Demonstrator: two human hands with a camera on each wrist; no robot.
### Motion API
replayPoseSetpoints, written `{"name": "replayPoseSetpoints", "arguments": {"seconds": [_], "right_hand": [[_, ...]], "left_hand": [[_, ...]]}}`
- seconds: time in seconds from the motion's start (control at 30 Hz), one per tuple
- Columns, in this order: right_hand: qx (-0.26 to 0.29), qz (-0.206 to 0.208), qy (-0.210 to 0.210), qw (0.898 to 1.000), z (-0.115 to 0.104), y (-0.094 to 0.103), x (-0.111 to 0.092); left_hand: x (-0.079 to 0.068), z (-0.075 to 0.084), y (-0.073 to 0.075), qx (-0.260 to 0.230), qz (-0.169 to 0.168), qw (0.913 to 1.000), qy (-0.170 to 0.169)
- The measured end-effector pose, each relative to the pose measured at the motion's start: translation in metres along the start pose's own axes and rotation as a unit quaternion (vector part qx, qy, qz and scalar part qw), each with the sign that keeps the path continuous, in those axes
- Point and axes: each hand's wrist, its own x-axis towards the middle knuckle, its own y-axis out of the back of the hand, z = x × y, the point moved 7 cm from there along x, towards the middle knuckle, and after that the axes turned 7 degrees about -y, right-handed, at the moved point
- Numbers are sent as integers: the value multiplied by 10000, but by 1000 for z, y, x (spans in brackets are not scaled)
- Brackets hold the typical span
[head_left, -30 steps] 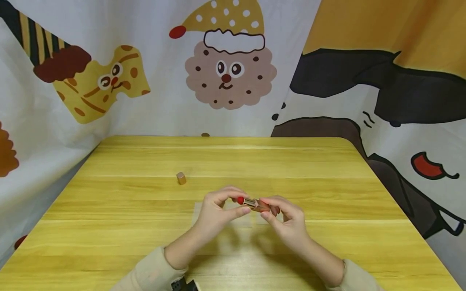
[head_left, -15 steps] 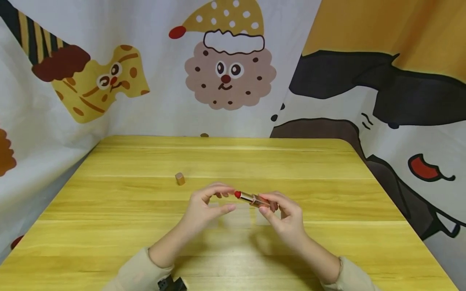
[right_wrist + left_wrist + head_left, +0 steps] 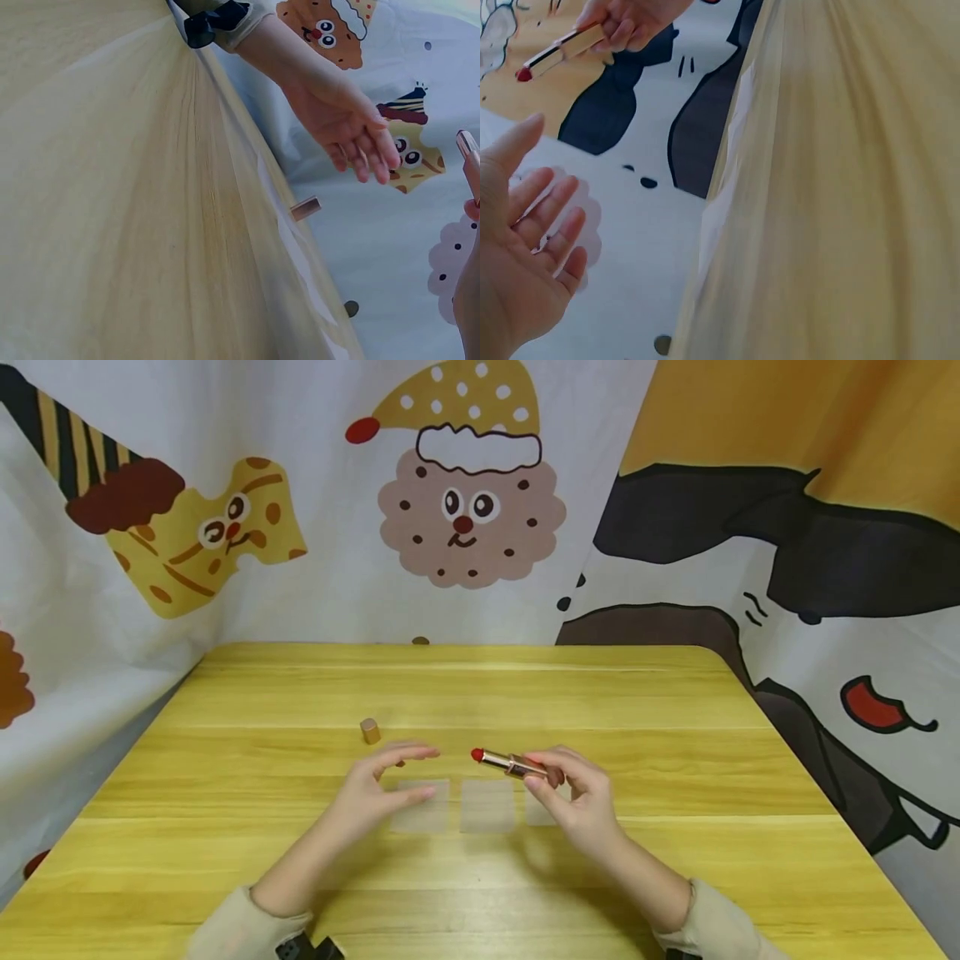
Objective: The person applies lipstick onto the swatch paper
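From my end: desk, far edge in front of a printed curtain; wide stretches of wood run out to the left and right edges, both hands well in from either one, arms coming from the near edge. Lipstick is raised above the desk, pinched between thumb and fingers of the right hand, red tip towards the left hand but apart from it. I have the left hand spread, thumb away from the fingers, thumb over the leftmost square. Count: one lipstick, one copper cap standing between left hand and far edge, three pale squares in a row, rightmost partly hidden by the right hand.
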Motion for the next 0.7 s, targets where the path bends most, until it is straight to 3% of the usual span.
{"name": "replayPoseSetpoints", "arguments": {"seconds": [0.4, 0.7], "right_hand": [[-276, -55, -277, 9992, 12, -8, 5], [-422, -188, -477, 9978, 21, -18, 7]], "left_hand": [[-13, -26, 12, 561, -835, 9946, 254], [-17, -43, 13, 856, -1282, 9879, 186]]}}
